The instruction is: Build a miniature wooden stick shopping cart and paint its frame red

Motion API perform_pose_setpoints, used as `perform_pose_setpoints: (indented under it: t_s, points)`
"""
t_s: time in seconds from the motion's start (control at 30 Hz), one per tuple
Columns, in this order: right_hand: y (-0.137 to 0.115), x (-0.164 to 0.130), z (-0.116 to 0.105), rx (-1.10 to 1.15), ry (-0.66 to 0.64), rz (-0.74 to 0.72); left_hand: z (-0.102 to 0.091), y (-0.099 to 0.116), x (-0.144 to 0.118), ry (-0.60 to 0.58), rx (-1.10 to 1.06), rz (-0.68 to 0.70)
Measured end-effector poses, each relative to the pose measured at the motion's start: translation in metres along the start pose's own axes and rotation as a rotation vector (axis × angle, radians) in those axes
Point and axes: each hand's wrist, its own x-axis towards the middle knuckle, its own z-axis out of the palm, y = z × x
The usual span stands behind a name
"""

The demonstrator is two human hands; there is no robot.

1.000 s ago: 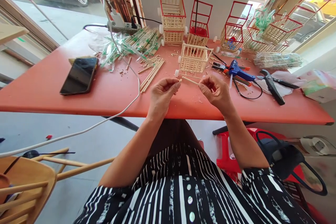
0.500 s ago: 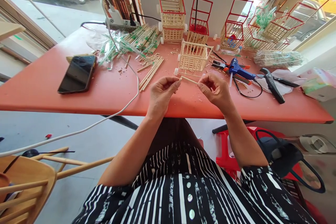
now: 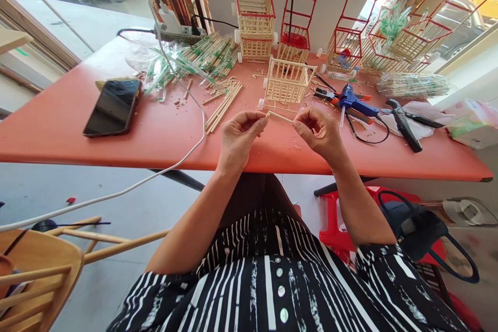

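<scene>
Left hand (image 3: 238,137) and right hand (image 3: 319,132) each pinch one end of a thin stick (image 3: 279,117), fingers closed on it, held above the tabletop (image 3: 58,135) edge. The basket (image 3: 287,83) sits at 12 o'clock, the glue gun (image 3: 352,104) at 2 o'clock.

Risk: bending pressure could snap the stick; a loosened pinch could drop it to the floor.

Stick ends are hidden by fingertips.

On the red counter (image 3: 58,129) a black phone (image 3: 112,107) lies left, a blue glue gun (image 3: 352,102) and black pliers (image 3: 402,125) right, red-framed stick baskets (image 3: 254,10) far.
</scene>
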Motion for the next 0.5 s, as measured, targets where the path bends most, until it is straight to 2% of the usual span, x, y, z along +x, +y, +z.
perform_pose_setpoints:
  t_s: [0.5]
  points:
    - [0.0016, 0.0006, -0.0004, 0.007, -0.008, -0.020, -0.0002, -0.0003, -0.0002, -0.009, -0.014, 0.007]
